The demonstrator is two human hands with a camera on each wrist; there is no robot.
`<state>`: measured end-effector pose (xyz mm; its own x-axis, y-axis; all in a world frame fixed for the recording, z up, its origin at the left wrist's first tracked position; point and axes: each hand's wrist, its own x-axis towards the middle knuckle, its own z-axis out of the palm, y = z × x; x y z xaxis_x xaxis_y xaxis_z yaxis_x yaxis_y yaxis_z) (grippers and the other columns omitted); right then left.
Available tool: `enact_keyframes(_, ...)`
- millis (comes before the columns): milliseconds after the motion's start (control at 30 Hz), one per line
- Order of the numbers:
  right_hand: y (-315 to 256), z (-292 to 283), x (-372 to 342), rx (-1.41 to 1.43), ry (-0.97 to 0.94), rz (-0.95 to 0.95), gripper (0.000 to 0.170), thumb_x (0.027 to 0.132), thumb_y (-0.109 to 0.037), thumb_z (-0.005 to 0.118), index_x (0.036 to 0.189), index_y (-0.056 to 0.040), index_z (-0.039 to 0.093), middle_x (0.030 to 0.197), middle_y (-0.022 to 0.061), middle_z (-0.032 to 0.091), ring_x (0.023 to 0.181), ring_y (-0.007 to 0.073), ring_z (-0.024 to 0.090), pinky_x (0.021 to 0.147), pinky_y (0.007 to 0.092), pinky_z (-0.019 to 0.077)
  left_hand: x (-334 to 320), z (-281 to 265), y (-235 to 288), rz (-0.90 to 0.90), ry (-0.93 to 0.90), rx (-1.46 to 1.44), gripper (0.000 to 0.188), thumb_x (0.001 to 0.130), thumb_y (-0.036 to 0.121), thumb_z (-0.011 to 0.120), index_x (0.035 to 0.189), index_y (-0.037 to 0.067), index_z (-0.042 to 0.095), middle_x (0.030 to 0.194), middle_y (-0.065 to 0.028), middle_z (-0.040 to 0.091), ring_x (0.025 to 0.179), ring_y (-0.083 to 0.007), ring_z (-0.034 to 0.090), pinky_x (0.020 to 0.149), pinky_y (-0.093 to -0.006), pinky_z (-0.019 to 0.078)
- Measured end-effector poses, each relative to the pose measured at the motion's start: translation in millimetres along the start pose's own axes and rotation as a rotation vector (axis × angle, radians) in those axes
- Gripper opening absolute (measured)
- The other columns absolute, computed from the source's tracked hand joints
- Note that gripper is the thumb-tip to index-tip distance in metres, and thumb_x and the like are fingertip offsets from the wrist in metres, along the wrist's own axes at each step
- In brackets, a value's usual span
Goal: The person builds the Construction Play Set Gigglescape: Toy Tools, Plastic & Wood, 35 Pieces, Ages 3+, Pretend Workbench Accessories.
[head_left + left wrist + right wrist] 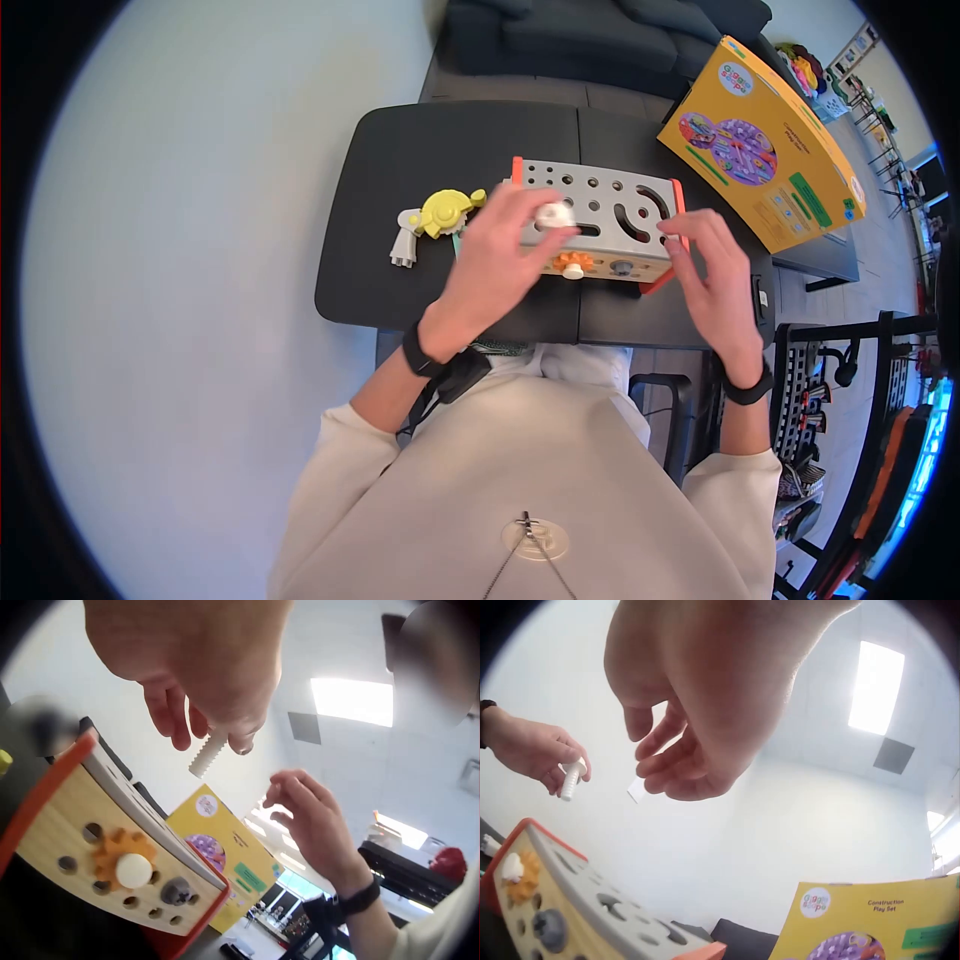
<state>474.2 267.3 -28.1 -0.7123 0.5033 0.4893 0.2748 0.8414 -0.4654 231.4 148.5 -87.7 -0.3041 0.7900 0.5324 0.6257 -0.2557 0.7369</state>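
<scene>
My left hand (pixel 495 260) pinches a white toy bolt (pixel 555 215) by its head, over the left part of a toy workbench (pixel 600 180). In the left wrist view the bolt's threaded shank (pixel 206 756) points down, clear of the bench. My right hand (pixel 715 275) hovers at the bench's right end, fingers loosely bent and nothing between them. The bench has a grey perforated top, red end pieces and a wooden front. On that front sit an orange gear (pixel 120 855) with a white bolt head (pixel 133 871) at its centre, and a grey bolt (pixel 178 891).
A yellow toy part (pixel 447 212) and a white-grey piece (pixel 405 238) lie left of the bench on the black table (pixel 390 140). A tall yellow play-set box (pixel 760 140) stands at the back right. Behind the table is a dark sofa (pixel 580 45).
</scene>
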Motion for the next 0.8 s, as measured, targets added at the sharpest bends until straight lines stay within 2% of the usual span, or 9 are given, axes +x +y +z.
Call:
enact_keyframes(67, 2, -16, 11, -0.002, -0.085, 0.032, 0.019, 0.098, 0.0, 0.069, 0.117, -0.0016, 0.069, 0.105, 0.0127, 0.065, 0.093, 0.0313, 0.067, 0.079, 0.0383, 0.0535, 12, 30, 11, 0.039, -0.025, -0.039, 0.03, 0.093, 0.012, 0.081, 0.12, 0.003, 0.07, 0.109, -0.009, 0.067, 0.093, -0.0232, 0.069, 0.083, -0.035, 0.0566)
enact_keyframes(133, 2, -24, 17, 0.007, -0.127, 0.076, 0.019, 0.098, -0.001, 0.069, 0.117, -0.0018, 0.069, 0.106, 0.0127, 0.065, 0.093, 0.0316, 0.066, 0.081, 0.0389, 0.053, 25, 57, 19, 0.084, -0.19, -0.048, 0.034, 0.094, 0.015, 0.081, 0.123, 0.003, 0.069, 0.109, -0.011, 0.068, 0.091, -0.0293, 0.07, 0.082, -0.0377, 0.0582)
enact_keyframes(167, 4, -27, 18, -0.015, -0.176, 0.075, 0.019, 0.098, -0.001, 0.069, 0.117, -0.0022, 0.069, 0.106, 0.0124, 0.065, 0.093, 0.0323, 0.066, 0.08, 0.0395, 0.0534, 30, 71, 21, 0.082, -0.189, -0.061, 0.034, 0.094, 0.015, 0.081, 0.123, 0.003, 0.069, 0.109, -0.011, 0.068, 0.091, -0.0293, 0.07, 0.082, -0.0377, 0.0582)
enact_keyframes(233, 10, -31, 18, -0.044, -0.23, 0.083, 0.019, 0.098, -0.002, 0.069, 0.117, -0.0026, 0.069, 0.106, 0.0122, 0.065, 0.093, 0.033, 0.066, 0.08, 0.0401, 0.0537, 36, 97, 21, 0.127, -0.227, -0.093, 0.043, 0.095, 0.018, 0.08, 0.132, 0.003, 0.065, 0.112, -0.012, 0.068, 0.092, -0.0344, 0.071, 0.081, -0.0403, 0.06)
enact_keyframes(267, 15, -32, 17, -0.084, -0.248, 0.046, 0.021, 0.098, -0.003, 0.069, 0.119, -0.0033, 0.069, 0.106, 0.0121, 0.065, 0.093, 0.0333, 0.067, 0.08, 0.0407, 0.0541, 37, 107, 22, 0.165, -0.195, -0.131, 0.057, 0.094, 0.018, 0.08, 0.144, 0.004, 0.056, 0.113, -0.0148, 0.071, 0.092, -0.0351, 0.074, 0.08, -0.0427, 0.0615)
enact_keyframes(300, 20, -32, 15, -0.122, -0.266, 0.009, 0.023, 0.098, -0.003, 0.069, 0.121, -0.004, 0.069, 0.107, 0.012, 0.064, 0.092, 0.0336, 0.067, 0.079, 0.0414, 0.0544, 37, 115, 22, 0.161, -0.197, -0.141, 0.057, 0.094, 0.018, 0.08, 0.144, 0.004, 0.056, 0.113, -0.0148, 0.071, 0.092, -0.0351, 0.074, 0.08, -0.0427, 0.0615)
enact_keyframes(367, 29, -34, 12, -0.126, -0.28, 0.041, 0.026, 0.098, -0.003, 0.069, 0.124, -0.0045, 0.069, 0.107, 0.012, 0.064, 0.092, 0.0339, 0.067, 0.079, 0.0419, 0.0548, 37, 125, 23, 0.11, -0.206, -0.137, 0.069, 0.093, 0.018, 0.08, 0.152, 0.005, 0.046, 0.11, -0.0203, 0.073, 0.09, -0.0378, 0.075, 0.078, -0.0462, 0.0617)
enact_keyframes(567, 54, -33, 8, -0.105, -0.358, 0.095, 0.027, 0.097, -0.002, 0.069, 0.125, -0.0045, 0.07, 0.108, 0.0122, 0.065, 0.091, 0.0346, 0.068, 0.08, 0.0423, 0.055, 37, 138, 16, 0.112, -0.21, -0.116, 0.077, 0.093, 0.017, 0.081, 0.154, 0.006, 0.036, 0.106, -0.0252, 0.074, 0.089, -0.0445, 0.074, 0.075, -0.05, 0.0602)
enact_keyframes(800, 60, -38, 18, -0.14, -0.433, 0.051, 0.025, 0.096, -0.003, 0.071, 0.121, -0.0047, 0.072, 0.109, 0.0129, 0.067, 0.094, 0.0361, 0.069, 0.081, 0.043, 0.0554, 37, 139, 12, 0.132, -0.208, -0.096, 0.076, 0.09, 0.016, 0.083, 0.15, 0.008, 0.037, 0.105, -0.0241, 0.073, 0.091, -0.0453, 0.073, 0.075, -0.0506, 0.0595)
